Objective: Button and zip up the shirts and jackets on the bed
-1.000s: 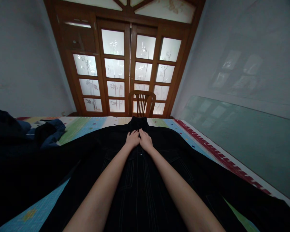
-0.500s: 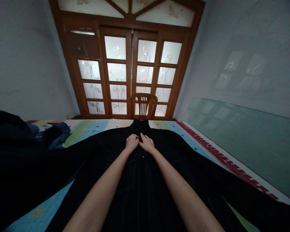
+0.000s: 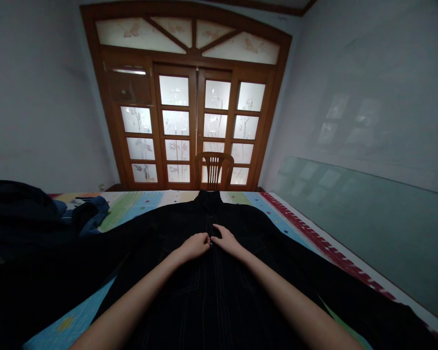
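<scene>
A black denim-style jacket (image 3: 204,301) with pale stitching lies front side up, its collar (image 3: 209,198) pointing away from me and its sleeves spread to both sides. At the front placket, around upper chest height, my left hand (image 3: 194,246) is closed, its fingertips pinching the cloth edge beside a small shiny button (image 3: 211,243). My right hand (image 3: 228,241) rests just across the placket, thumb close to that button and forefinger stretched apart from it. Whether the button is through its hole cannot be made out.
Dark and blue clothes (image 3: 91,214) are heaped on the left of the colourful patterned cloth (image 3: 153,201) under the jacket. A wooden chair (image 3: 214,167) stands beyond the far edge, before wooden glazed doors (image 3: 193,126). A greenish glass panel (image 3: 365,214) runs along the right wall.
Both hands have come down the placket from just below the collar toward me, to the button lower down. The view has tilted up slightly.
</scene>
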`<state>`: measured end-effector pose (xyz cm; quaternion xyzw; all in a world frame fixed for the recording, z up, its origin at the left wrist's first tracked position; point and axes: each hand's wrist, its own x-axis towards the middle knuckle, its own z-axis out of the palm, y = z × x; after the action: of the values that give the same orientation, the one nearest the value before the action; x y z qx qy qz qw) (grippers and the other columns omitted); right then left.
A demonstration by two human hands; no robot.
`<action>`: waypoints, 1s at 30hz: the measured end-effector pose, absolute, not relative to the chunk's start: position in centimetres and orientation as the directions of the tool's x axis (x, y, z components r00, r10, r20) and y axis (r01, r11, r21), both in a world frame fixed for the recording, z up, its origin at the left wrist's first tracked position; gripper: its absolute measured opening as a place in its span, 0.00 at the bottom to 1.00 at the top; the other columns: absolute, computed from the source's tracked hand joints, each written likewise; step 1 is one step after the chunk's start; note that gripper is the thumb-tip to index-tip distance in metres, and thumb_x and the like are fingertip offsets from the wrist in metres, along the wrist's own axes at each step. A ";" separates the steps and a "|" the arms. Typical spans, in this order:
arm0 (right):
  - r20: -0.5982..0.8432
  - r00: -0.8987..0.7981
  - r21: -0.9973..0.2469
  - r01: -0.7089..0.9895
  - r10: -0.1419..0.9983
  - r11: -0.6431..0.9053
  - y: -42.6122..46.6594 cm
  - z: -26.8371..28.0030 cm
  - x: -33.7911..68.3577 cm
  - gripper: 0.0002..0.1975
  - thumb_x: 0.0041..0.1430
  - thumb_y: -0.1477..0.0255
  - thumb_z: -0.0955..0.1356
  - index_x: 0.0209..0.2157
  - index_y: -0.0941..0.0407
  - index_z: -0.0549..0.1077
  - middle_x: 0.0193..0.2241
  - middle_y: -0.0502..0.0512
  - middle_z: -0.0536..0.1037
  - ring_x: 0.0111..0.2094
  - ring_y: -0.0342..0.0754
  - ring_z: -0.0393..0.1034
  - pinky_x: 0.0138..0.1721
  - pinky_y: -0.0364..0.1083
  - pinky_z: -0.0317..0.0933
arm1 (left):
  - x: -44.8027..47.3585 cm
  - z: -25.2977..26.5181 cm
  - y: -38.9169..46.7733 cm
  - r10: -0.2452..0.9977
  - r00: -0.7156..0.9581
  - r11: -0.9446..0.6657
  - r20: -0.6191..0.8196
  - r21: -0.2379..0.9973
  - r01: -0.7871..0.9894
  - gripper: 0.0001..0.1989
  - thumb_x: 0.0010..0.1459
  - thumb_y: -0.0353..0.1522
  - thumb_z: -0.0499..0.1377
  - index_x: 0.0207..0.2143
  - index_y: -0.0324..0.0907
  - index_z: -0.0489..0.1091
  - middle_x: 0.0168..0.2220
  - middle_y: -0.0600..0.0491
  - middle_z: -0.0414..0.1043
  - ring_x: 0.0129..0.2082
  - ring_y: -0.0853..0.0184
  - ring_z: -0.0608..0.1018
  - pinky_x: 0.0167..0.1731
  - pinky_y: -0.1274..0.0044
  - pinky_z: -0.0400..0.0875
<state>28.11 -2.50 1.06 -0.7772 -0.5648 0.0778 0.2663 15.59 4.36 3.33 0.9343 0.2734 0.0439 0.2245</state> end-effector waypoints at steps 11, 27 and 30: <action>0.235 0.491 -0.419 0.830 0.839 -0.368 -5.8 2.2 24.7 0.14 0.45 0.75 0.62 0.35 0.59 0.72 0.33 0.61 0.73 0.36 0.54 0.67 0.34 0.49 0.58 | 15.7 4.3 2.9 0.601 0.791 -0.716 -0.110 0.366 0.595 0.10 0.48 0.31 0.53 0.35 0.41 0.65 0.37 0.50 0.70 0.36 0.64 0.72 0.32 0.78 0.64; 0.387 0.486 -0.703 0.705 0.784 -0.089 -5.3 0.2 27.6 0.05 0.42 0.78 0.60 0.21 0.57 0.65 0.26 0.52 0.70 0.32 0.45 0.64 0.34 0.42 0.58 | 16.3 2.8 2.7 0.684 0.729 -0.651 0.002 0.451 0.610 0.08 0.52 0.29 0.50 0.28 0.38 0.68 0.31 0.49 0.71 0.32 0.67 0.73 0.28 0.80 0.61; 0.410 0.471 -0.733 0.680 0.781 -0.025 -5.3 0.4 27.6 0.05 0.42 0.78 0.59 0.21 0.56 0.63 0.25 0.52 0.68 0.31 0.45 0.64 0.35 0.42 0.58 | 16.6 2.9 2.4 0.696 0.718 -0.622 0.018 0.515 0.590 0.07 0.51 0.28 0.51 0.27 0.37 0.68 0.30 0.49 0.72 0.31 0.68 0.72 0.29 0.80 0.60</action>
<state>27.56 -5.34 0.37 -0.7139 -0.5117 0.0531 0.4752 16.57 2.44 2.89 0.8940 0.3597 0.1083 0.2445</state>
